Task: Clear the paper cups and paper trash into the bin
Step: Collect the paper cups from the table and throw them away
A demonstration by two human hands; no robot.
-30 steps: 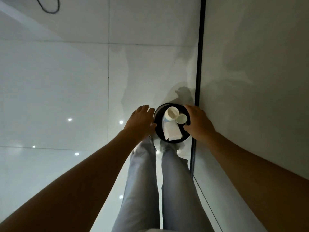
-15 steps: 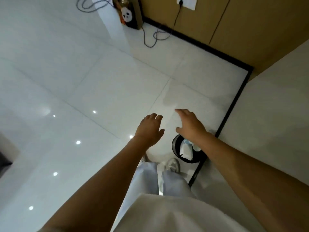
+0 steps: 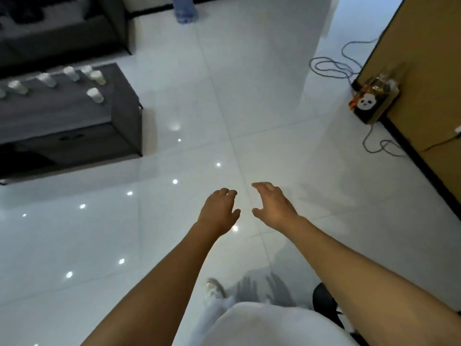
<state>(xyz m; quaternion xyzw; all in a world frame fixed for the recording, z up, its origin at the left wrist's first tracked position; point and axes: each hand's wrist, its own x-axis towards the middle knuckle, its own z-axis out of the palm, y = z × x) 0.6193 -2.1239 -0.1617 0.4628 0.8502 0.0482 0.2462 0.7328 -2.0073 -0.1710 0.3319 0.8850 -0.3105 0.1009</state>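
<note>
- The left hand (image 3: pixel 219 211) and right hand (image 3: pixel 273 208) are held out side by side over the white tiled floor (image 3: pixel 262 116), palms down, fingers loosely spread, holding nothing.
- The black bin (image 3: pixel 324 302) sits behind the right hand, near the body, mostly hidden under the right forearm.
- Paper cups (image 3: pixel 94 94) stand upright far to the left of the left hand, on a dark counter (image 3: pixel 62 108).
- Well to the right of the right hand, a panda-faced box (image 3: pixel 369 106) and loose cable (image 3: pixel 331 68) lie by a wooden wall (image 3: pixel 424 71).
</note>
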